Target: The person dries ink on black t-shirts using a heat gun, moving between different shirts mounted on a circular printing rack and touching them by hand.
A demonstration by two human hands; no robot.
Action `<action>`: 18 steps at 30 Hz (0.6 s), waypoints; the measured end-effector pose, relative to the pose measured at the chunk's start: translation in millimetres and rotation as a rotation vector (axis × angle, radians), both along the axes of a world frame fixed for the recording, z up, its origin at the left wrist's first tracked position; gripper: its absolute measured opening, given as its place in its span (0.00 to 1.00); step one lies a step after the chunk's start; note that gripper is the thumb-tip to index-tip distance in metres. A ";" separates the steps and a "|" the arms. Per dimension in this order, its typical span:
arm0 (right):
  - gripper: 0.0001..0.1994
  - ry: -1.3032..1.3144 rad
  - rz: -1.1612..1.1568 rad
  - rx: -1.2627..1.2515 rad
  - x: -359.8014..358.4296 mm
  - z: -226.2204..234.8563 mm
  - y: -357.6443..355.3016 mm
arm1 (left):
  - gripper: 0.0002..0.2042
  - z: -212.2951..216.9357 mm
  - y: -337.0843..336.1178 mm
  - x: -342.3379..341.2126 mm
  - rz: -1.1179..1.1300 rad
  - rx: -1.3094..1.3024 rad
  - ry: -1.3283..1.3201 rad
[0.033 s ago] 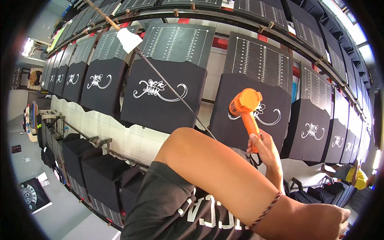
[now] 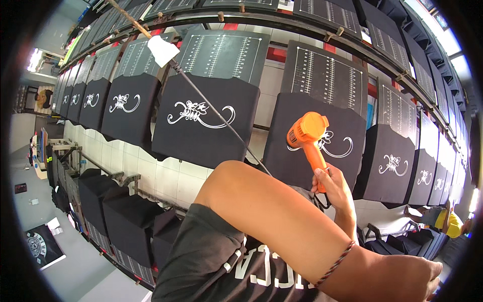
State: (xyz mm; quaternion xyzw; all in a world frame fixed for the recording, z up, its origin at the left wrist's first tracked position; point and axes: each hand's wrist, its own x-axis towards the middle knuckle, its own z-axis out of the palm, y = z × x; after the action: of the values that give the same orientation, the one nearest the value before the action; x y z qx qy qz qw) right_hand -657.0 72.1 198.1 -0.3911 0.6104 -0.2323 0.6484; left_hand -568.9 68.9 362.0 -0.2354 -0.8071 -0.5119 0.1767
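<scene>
Right hand [image 2: 333, 187] clamped on orange heat gun [image 2: 308, 138], nozzle at white print on black shirt [image 2: 312, 146]; drying step under way; next likely neighbouring shirt [image 2: 392, 163]; left hand [image 2: 402, 279] loosely closed, grip unclear

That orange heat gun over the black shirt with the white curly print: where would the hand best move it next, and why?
Probably a slow sweep rightward. The orange plastic heat gun, gripped by one hand, points at the left end of the white curly print on the black shirt panel, so the print's right part looks not yet covered.
</scene>
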 end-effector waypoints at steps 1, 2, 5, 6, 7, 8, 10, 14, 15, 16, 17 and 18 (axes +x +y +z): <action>0.15 -0.025 -0.016 0.006 -1.9 -2.2 1.5 | 0.16 -0.2 -1.2 8.2 0.002 -0.013 -0.022; 0.15 -0.048 -0.032 0.009 -7.3 -0.4 2.0 | 0.16 -1.2 -2.6 17.5 0.017 -0.035 -0.048; 0.15 -0.039 0.001 -0.009 -10.6 -1.1 3.8 | 0.16 3.3 -12.0 71.0 0.106 -0.133 -0.139; 0.15 -0.055 0.001 -0.004 -17.0 -2.7 6.2 | 0.16 9.7 -19.1 92.6 0.117 -0.180 -0.163; 0.16 -0.058 -0.009 0.018 -19.9 3.4 7.0 | 0.16 20.9 -23.6 114.4 0.126 -0.238 -0.184; 0.16 -0.077 0.032 0.031 -18.0 5.8 5.2 | 0.15 33.8 -23.5 136.9 0.168 -0.297 -0.213; 0.16 -0.074 0.045 0.030 -20.8 8.4 7.0 | 0.15 53.9 -35.5 169.4 0.143 -0.394 -0.223; 0.16 -0.031 0.050 0.020 -27.2 10.0 10.5 | 0.15 103.4 -40.8 197.6 0.072 -0.511 -0.178; 0.16 -0.015 0.014 0.015 -30.2 10.3 12.9 | 0.15 107.3 -45.7 201.3 0.033 -0.546 -0.150; 0.16 0.002 -0.026 0.012 -32.7 9.5 15.3 | 0.15 109.9 -52.3 201.9 -0.008 -0.549 -0.115; 0.16 -0.005 -0.007 0.005 -30.7 8.9 15.5 | 0.14 116.5 -42.0 205.4 0.006 -0.564 -0.133; 0.16 -0.003 0.006 -0.002 -30.7 9.7 15.0 | 0.14 123.0 -32.2 209.4 0.029 -0.584 -0.145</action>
State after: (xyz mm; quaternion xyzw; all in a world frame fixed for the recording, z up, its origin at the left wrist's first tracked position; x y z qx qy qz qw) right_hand -687.7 87.1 207.8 -0.3934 0.6080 -0.2316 0.6496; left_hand -359.5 36.7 485.0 -0.2277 -0.9338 -0.2713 0.0507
